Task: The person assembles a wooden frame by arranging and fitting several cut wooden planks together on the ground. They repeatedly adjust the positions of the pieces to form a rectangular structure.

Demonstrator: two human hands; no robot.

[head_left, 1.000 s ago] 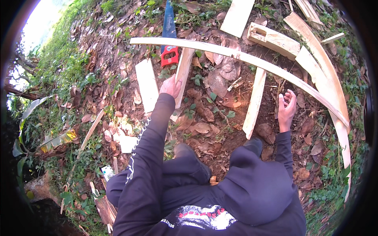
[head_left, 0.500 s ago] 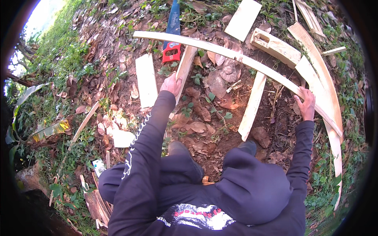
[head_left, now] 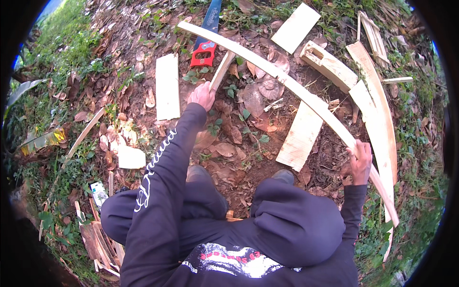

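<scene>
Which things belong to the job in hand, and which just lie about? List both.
Job, apparently:
long wooden strip, in the right hand
short board, in the left hand
red-handled saw, perhaps; unheld

Lying about:
fallen leaves
split wood scraps
white printed item

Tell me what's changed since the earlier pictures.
The right hand, empty a second ago, has taken hold of the long wooden strip and its right end has swung toward the person. The broad short board beneath the strip has tipped, now showing its wide face. The left hand still grips the narrow short board; the red-handled saw stays where it lay.
</scene>
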